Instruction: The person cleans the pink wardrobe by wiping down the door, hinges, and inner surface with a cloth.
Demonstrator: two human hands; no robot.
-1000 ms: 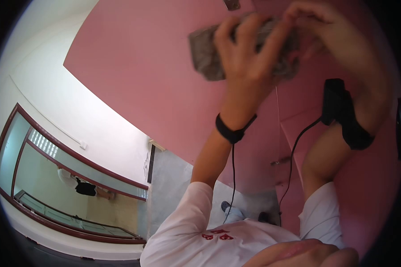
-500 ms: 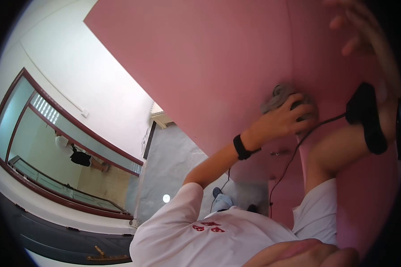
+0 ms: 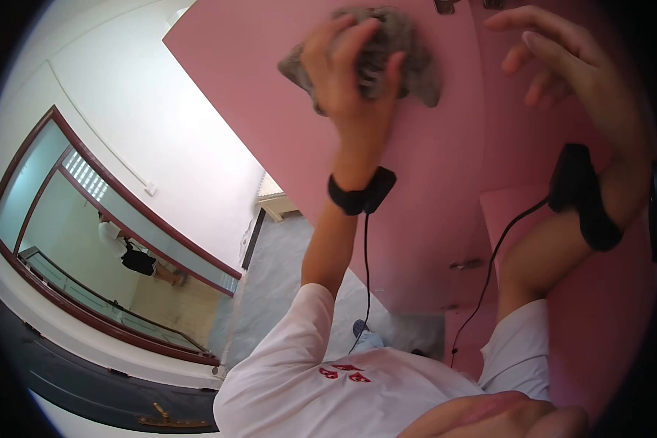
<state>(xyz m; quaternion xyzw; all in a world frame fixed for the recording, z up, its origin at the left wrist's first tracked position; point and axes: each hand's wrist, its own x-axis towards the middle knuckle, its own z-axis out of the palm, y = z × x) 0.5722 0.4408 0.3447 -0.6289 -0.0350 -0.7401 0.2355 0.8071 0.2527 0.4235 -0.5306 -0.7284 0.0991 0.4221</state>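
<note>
My left hand [image 3: 350, 87] is pressed over a crumpled grey-brown cloth [image 3: 416, 62], its fingers spread and bent around it. The cloth lies against a large pink panel [image 3: 270, 95] near the top of the view. To the right, my right hand [image 3: 562, 62] is raised in front of more pink surface, fingers apart and slightly curled, holding nothing. Each wrist has a black strap with a small black box and a cable.
Metal fittings [image 3: 444, 6] show at the pink panel's top edge, and a metal latch [image 3: 466, 264] sits lower down. Behind are a white wall [image 3: 160, 131], a brown-framed window [image 3: 117, 241] with a person [image 3: 135, 255] beyond, a dark door [image 3: 87, 387] and a grey floor [image 3: 277, 248].
My left hand has moved up and left with the cloth, from low on the pink surface to high on the panel. My right hand has come further into view.
</note>
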